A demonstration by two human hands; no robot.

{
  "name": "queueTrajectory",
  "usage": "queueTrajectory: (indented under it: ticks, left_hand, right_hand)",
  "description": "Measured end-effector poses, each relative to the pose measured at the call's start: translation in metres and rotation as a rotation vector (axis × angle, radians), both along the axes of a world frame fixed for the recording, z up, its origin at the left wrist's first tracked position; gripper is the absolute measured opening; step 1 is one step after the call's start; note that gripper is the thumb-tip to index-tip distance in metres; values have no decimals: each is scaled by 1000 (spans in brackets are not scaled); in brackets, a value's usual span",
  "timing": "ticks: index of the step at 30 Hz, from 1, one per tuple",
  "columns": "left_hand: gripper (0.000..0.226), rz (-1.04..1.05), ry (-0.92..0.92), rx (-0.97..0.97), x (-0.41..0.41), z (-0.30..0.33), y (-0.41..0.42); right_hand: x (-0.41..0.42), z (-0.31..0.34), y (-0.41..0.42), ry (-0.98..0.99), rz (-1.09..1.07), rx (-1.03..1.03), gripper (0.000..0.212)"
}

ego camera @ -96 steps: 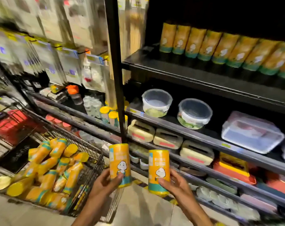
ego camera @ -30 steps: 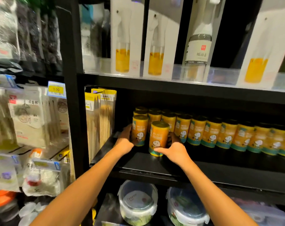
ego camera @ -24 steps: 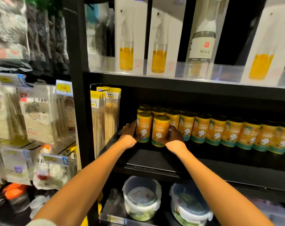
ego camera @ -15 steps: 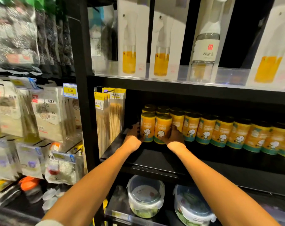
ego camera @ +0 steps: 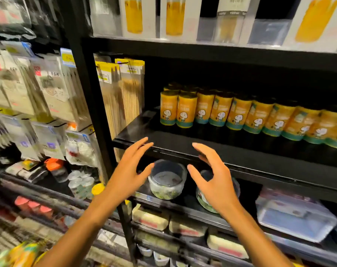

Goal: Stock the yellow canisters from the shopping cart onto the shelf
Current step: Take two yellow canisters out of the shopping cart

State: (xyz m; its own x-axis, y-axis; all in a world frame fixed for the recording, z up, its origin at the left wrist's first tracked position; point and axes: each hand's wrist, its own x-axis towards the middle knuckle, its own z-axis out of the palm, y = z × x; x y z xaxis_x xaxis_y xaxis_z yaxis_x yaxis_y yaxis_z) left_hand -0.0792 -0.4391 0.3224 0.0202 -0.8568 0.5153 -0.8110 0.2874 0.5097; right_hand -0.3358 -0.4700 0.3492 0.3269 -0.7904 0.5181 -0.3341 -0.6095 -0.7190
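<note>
Now, with left hand [ego camera: 128,175] and right hand [ego camera: 214,182] both released and empty before the shelf [ego camera: 240,151], where the yellow canisters [ego camera: 185,110] stand upright, reach down to the cart for two more.

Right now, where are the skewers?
In the head view, the skewer packs stand at the shelf's left end, just left of the yellow canisters.

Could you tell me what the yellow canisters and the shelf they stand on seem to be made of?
The yellow cylindrical canisters look like cardboard tubes with matte printed paper wraps, though plastic is possible; no glare shows. The black shelf board looks like painted metal, semi-gloss, with faint reflections along its thin front lip.
</note>
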Motion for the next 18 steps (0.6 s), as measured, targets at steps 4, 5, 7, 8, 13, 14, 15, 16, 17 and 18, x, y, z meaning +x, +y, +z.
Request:
queueTrajectory:
  ticks: [4,5,7,8,13,14,15,16,17,18]
  left_hand:
    - [57,39,-5,52,-22,-59,77]
    - [59,41,1,85,-29,-80,96]
    - [61,65,21,160,-46,-121,138]
    - [61,76,38,210,-54,-141,160]
    - [62,181,146,428,-91,-231,266]
    - [61,209,146,452,-96,-244,282]
    - [61,226,142,484,-102,-256,299]
    - [60,230,145,517,-106,-266,313]
    - [59,227,146,548,-110,-274,325]
    - [59,226,132,577,-112,-283,336]
  right_hand:
    - [-36,-70,59,70,93,78,49]
    - [-46,-92,72,94,111,135,50]
    - [-66,-138,98,150,124,234,51]
    - [-77,-159,110,171,123,289,51]
    - [-122,-241,163,253,200,530,51]
    - [-128,-253,170,290,203,568,51]
    - [-133,-264,177,344,214,610,53]
    - [-136,-273,182,401,231,644,56]
    - [-139,-281,186,456,252,666,62]
    - [-141,-288,189,502,272,686,67]
